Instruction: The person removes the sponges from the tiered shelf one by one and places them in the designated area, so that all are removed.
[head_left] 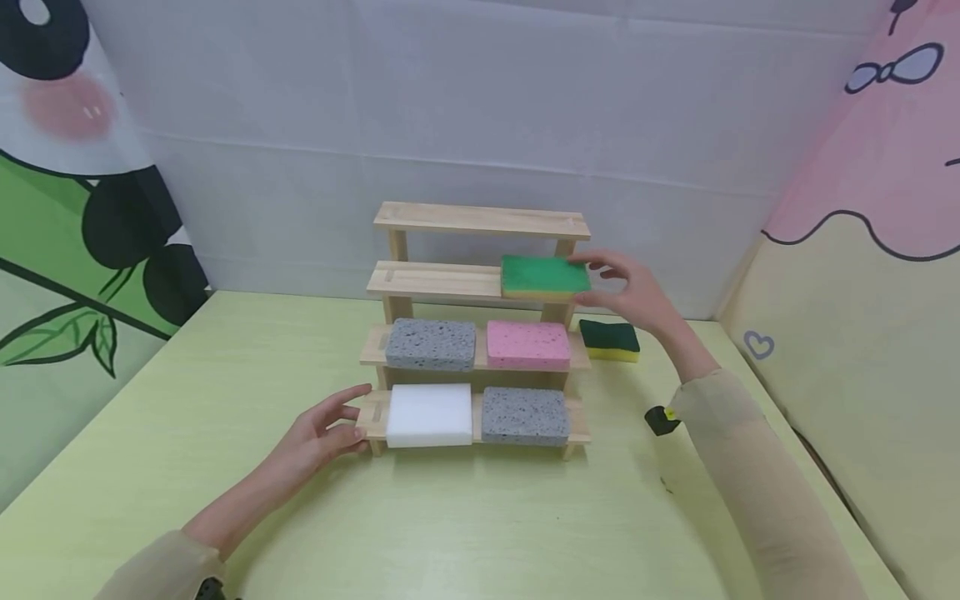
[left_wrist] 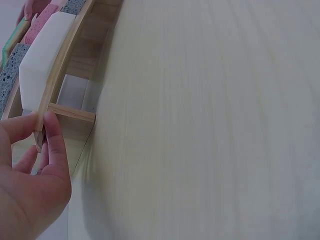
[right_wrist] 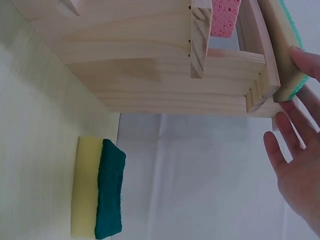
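A wooden tiered rack (head_left: 482,218) with stepped shelves stands on the table. My left hand (head_left: 330,425) pinches the left end of its lowest shelf between thumb and fingers, as the left wrist view (left_wrist: 37,175) also shows. On the second shelf from the top, at its right end, lies a green-topped sponge (head_left: 542,275). My right hand (head_left: 626,292) holds this sponge by its right edge, thumb at the front and fingers behind. Lower down are a grey sponge (head_left: 431,344), a pink sponge (head_left: 528,345), a white sponge (head_left: 429,415) and another grey sponge (head_left: 524,415).
A dark green and yellow sponge (head_left: 609,340) lies on the table right of the rack. Nearer my right sleeve is a small black object (head_left: 662,421). A white cloth wall (head_left: 480,100) rises behind, with printed panels at both sides.
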